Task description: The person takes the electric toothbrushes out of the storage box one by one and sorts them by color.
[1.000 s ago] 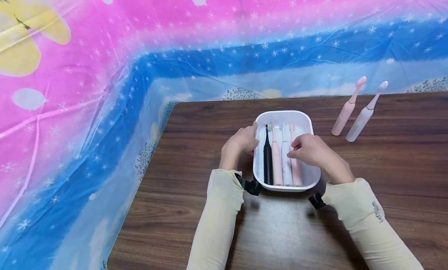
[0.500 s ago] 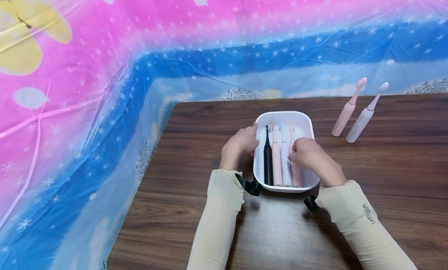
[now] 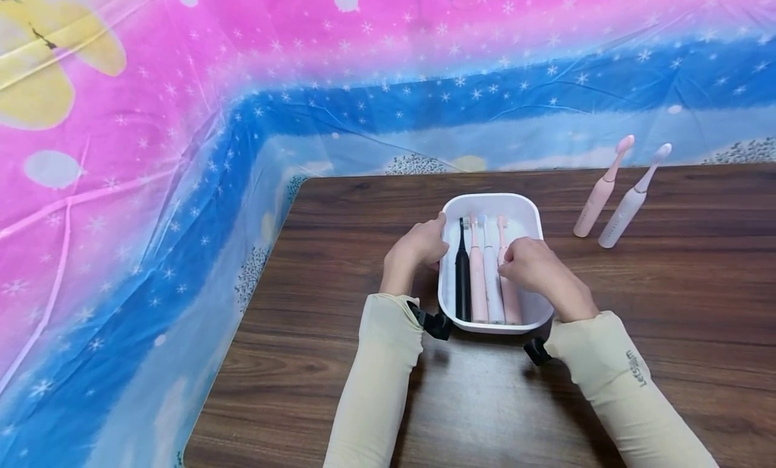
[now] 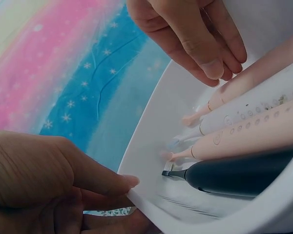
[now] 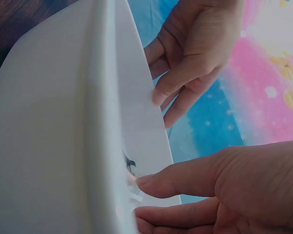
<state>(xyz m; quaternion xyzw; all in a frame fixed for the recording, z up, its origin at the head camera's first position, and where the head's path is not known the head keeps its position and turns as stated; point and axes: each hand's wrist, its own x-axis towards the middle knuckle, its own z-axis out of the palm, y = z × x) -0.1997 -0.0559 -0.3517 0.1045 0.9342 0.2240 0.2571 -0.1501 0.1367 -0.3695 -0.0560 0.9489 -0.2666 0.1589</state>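
Note:
A white box (image 3: 533, 313) holds a black electric toothbrush (image 3: 463, 279), a pink one (image 3: 478, 286), a white one (image 3: 494, 286) and another pink one (image 3: 511, 303), side by side. My left hand (image 3: 418, 248) grips the box's left wall, thumb at the rim and fingers outside, as the left wrist view shows. Inside the box, my right hand (image 3: 536, 269) is at the rightmost pink toothbrush, fingertips at or just above its upper body. In the right wrist view its thumb and fingers look extended and apart; whether they touch the toothbrush cannot be made out there.
A pink toothbrush (image 3: 595, 205) and a pale white-lilac toothbrush (image 3: 624, 215) stand upright on the brown wooden table (image 3: 315, 333), right of the box. A patterned pink and blue cloth (image 3: 364, 71) hangs behind the table and along its left side.
My right hand has moved slightly left and down in the box. The white and rightmost pink toothbrushes have shifted a little left, their heads most. My left hand stays at the box.

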